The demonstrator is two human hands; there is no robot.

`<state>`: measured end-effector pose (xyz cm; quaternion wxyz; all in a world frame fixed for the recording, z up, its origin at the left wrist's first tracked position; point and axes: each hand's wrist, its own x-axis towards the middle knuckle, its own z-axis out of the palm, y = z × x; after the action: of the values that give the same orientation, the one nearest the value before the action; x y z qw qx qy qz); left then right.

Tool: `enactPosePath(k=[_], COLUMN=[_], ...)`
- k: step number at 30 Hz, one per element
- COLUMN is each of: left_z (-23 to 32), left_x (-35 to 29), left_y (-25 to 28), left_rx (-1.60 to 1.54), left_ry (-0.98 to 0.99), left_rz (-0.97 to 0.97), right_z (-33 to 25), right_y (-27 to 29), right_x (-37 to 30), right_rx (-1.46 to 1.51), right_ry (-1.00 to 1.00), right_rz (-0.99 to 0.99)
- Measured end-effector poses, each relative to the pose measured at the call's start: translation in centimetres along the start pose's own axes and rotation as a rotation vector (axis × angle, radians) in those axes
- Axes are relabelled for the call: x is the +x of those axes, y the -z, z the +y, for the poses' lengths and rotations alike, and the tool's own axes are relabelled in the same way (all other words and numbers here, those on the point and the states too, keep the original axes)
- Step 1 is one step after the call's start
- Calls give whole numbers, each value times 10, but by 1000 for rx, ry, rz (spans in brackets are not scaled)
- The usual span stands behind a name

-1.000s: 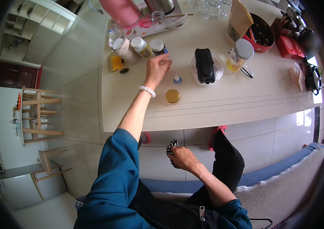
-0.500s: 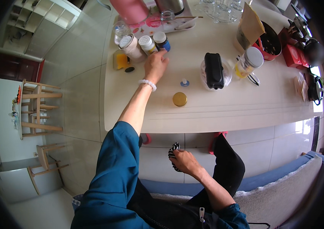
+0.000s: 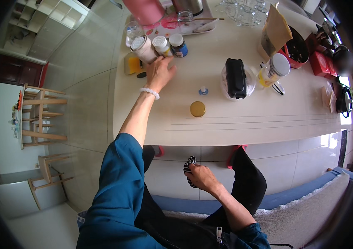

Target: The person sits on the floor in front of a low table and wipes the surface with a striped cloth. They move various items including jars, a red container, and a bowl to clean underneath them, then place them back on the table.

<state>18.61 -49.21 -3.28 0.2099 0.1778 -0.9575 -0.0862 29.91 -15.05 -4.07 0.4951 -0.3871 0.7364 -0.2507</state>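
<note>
At the table's left side, my left hand (image 3: pixel 161 74), a pale bead bracelet on its wrist, reaches to the foot of a row of containers. Its fingers are apart; the tips lie by the base of a pale lidded canister (image 3: pixel 143 49) and a white-capped bottle with a yellowish label (image 3: pixel 162 47). Contact with either is hard to judge. Just right stands a dark, blue-labelled bottle with a white cap (image 3: pixel 179 46). Below the table edge, my right hand (image 3: pixel 204 176) is closed around a bunched black-and-white striped cloth (image 3: pixel 190 165).
On the table (image 3: pixel 143 126) lie a gold lid (image 3: pixel 197 109), a small blue-and-white piece (image 3: pixel 203 90) and a black case (image 3: pixel 236 79) on a clear tub. A lidded jar (image 3: pixel 277 66) stands further right. Behind the bottles, a floral tray (image 3: pixel 170 31) bears a pink jug (image 3: pixel 145 10).
My left hand has drawn back and left from the blue-labelled bottle toward the canister and the middle bottle. My right hand keeps its hold on the striped cloth.
</note>
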Motion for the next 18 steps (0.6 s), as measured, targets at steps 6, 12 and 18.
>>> enactPosePath(k=[6,12,18], left_z=[-15,-25,-23], left_x=[16,27,23], left_y=[-4,-3,-3], left_rx=[-38,-5,-72], left_ry=[81,66,51], left_rz=[-88,-73,-26], right_z=[2,2,2], right_y=[-1,-1,-1], right_x=[-1,-1,0], right_rx=[3,-4,-18], right_ry=[18,18,28], right_rz=[22,18,17])
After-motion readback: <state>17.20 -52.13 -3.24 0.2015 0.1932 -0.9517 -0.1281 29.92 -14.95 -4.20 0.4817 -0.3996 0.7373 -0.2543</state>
